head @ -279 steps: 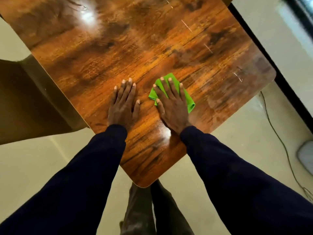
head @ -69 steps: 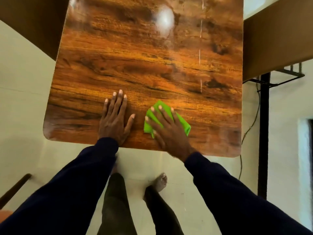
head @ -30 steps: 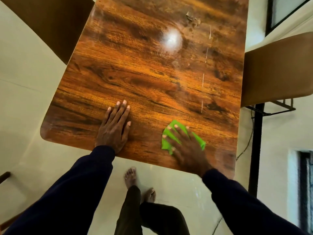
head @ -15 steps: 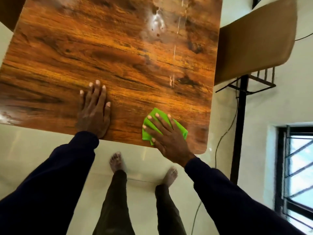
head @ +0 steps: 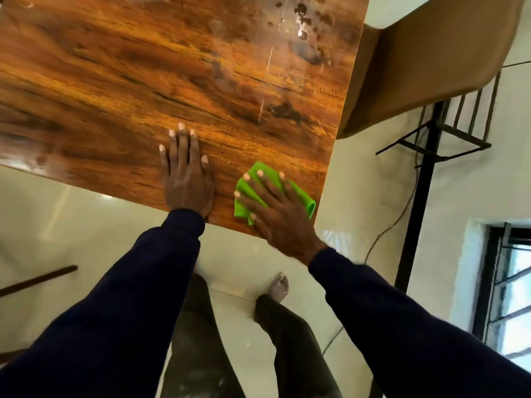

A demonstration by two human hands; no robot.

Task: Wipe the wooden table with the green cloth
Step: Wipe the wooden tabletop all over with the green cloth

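The glossy wooden table (head: 143, 81) fills the upper left of the head view. A folded green cloth (head: 300, 196) lies at the table's near right corner. My right hand (head: 275, 211) presses flat on the cloth with fingers spread, covering most of it. My left hand (head: 186, 173) rests flat on the bare wood just left of the cloth, by the near edge, fingers together. Dark spots and a smear (head: 307, 30) show on the far right of the tabletop.
A tan chair (head: 431, 53) stands against the table's right edge, with a black metal post and rack (head: 425, 156) beside it. A cable (head: 396, 219) runs down the wall. A barred window (head: 508, 282) is at lower right. My legs and a bare foot (head: 278, 285) are on the pale floor.
My right hand has slid the cloth further right, up to the table's near right corner. My left hand stays flat on the wood, and the view has shifted.
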